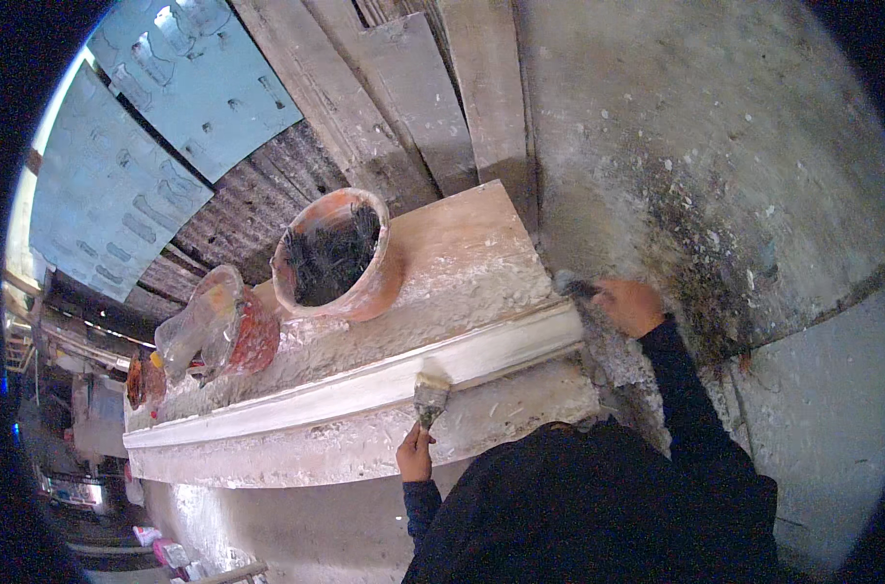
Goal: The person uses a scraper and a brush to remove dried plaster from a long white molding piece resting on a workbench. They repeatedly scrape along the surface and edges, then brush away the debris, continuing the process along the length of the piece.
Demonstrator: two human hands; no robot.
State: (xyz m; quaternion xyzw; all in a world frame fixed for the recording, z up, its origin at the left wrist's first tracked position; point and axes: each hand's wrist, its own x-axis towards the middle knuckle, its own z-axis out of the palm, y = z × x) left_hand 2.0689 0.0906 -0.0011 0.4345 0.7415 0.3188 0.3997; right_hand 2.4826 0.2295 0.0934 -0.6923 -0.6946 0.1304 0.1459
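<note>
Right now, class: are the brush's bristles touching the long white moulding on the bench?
Touching. The head view shows the brush, held in the left hand, with its bristle edge lying against the white moulding, no gap visible.

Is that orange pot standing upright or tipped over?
Upright: the orange pot stands on the bench, its open mouth up, showing dark fibres inside.

Single view only: head cam, worn on my head, left unit of the pair. It faces steeply down over my chest onto the workbench (462, 243). Range is close, approx. arm's reach. My forearms enter from the lower edge. The fisheye lens bends the bench's straight edges toward the rim; the corners are black. No 2nd view, so no shared area.
</note>
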